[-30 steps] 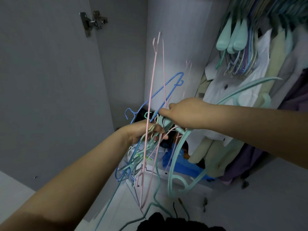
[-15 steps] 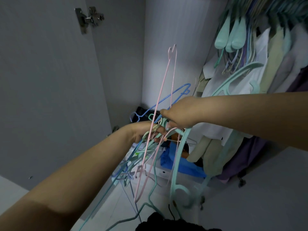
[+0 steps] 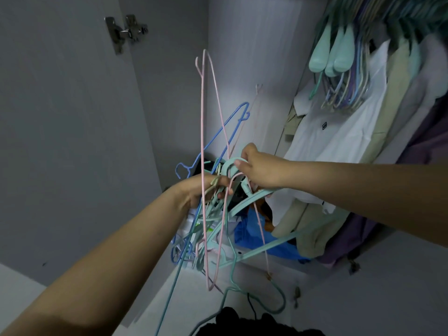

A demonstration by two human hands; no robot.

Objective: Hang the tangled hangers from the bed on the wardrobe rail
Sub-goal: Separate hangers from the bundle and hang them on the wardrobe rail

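My left hand (image 3: 201,190) grips a tangled bundle of thin hangers (image 3: 206,229) in pink, blue and teal, held up inside the open wardrobe. A long pink wire hanger (image 3: 202,117) sticks straight up out of the bundle, and a blue one (image 3: 228,124) leans up to the right. My right hand (image 3: 260,169) grips the hook of a thick mint plastic hanger (image 3: 244,204) that is caught in the bundle. Its body slants down to the right. The wardrobe rail itself is hidden above the hanging clothes.
Shirts and jackets (image 3: 344,132) hang at the upper right, with several mint and pastel hangers (image 3: 334,57) bunched beside them. The open door with its hinge (image 3: 126,30) stands on the left. A blue bag (image 3: 261,241) and folded items lie on the wardrobe floor.
The mint hanger has swung from hanging downward to slanting out to the right, its hook now raised in my right hand. The long pink hanger has tilted back to the left.
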